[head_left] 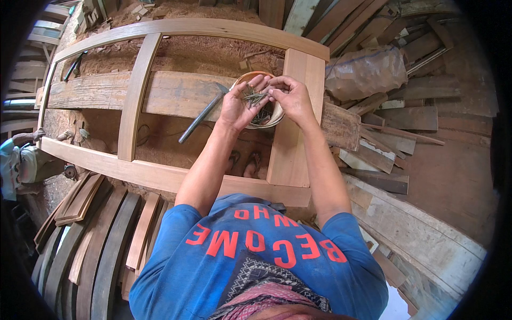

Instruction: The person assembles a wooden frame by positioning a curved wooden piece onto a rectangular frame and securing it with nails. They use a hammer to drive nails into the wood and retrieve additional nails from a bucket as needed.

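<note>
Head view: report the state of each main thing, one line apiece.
Left hand, palm up, cupped open.
Right hand, fingers bent at the nails; grip unclear.
Nails, loose in the left palm.
Bucket, open-topped, partly hidden by the hands.
Hammer, lying on the plank, handle overhanging its near edge.
Wooden frame, joined, lying flat.
Plank, lying beneath the frame.
Bundle, wrapped in sheeting.
Curved boards, lying side by side.

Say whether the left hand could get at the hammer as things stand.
Probably yes for reach: the hammer lies just left of the left hand, with nothing visible between them. But thin nails lie in that upturned palm, so it would likely need emptying before grasping.
</note>
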`<state>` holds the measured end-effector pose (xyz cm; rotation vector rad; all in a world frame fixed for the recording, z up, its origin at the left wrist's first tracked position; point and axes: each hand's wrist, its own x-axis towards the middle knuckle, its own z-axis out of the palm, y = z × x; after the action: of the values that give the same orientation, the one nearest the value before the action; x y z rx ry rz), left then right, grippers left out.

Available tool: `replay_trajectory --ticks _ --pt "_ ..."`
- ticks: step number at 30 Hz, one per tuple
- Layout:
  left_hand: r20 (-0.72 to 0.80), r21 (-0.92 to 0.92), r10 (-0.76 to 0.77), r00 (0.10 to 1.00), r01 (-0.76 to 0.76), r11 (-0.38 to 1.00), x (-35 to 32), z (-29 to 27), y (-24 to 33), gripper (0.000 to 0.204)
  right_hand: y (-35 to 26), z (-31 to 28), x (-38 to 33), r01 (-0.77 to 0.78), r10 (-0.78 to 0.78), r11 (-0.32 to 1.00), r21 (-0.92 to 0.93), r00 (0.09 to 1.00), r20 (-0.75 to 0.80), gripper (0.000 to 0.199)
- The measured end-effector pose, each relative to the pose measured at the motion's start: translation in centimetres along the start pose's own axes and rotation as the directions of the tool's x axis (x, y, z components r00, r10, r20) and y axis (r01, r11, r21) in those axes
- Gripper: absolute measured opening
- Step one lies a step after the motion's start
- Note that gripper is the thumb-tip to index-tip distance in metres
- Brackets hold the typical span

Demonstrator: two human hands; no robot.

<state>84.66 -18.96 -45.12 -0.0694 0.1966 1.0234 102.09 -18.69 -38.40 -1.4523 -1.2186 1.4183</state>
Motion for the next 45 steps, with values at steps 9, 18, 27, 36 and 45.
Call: replay_trajectory --ticks 9,18,27,36,45 --pt "0.0 -0.09 0.02 1.0 -0.019 0.996 0.0 -0.2 -0.3 0.051 1.3 1.4 -0.2 0.173 -0.159 0.981 0.089 0.977 -0.14 0.021" --pt "0.054 -0.014 0.017 0.998 -0.016 1.0 0.6 -3.0 -0.5 0.042 1.1 3.2 0.4 0.371 -0.416 0.797 -0.477 0.909 0.013 0.024" --pt "0.017 0.095 0.015 1.0 -0.017 0.995 0.0 -2.2 -0.5 0.038 1.0 3.2 1.2 0.327 -0.362 0.752 -0.573 0.93 0.056 0.026" --pt "-0.242 0.316 0.083 0.967 -0.002 0.949 -0.7 0.0 -0.9 0.047 0.8 3.8 1.6 0.091 -0.113 0.873 -0.48 0.993 -0.018 0.039" --pt "-0.113 0.157 0.0 0.994 0.017 0.987 -0.3 -1.7 -0.6 0.051 1.7 1.5 2.6 -0.074 0.072 0.996 0.054 0.996 0.05 0.021"
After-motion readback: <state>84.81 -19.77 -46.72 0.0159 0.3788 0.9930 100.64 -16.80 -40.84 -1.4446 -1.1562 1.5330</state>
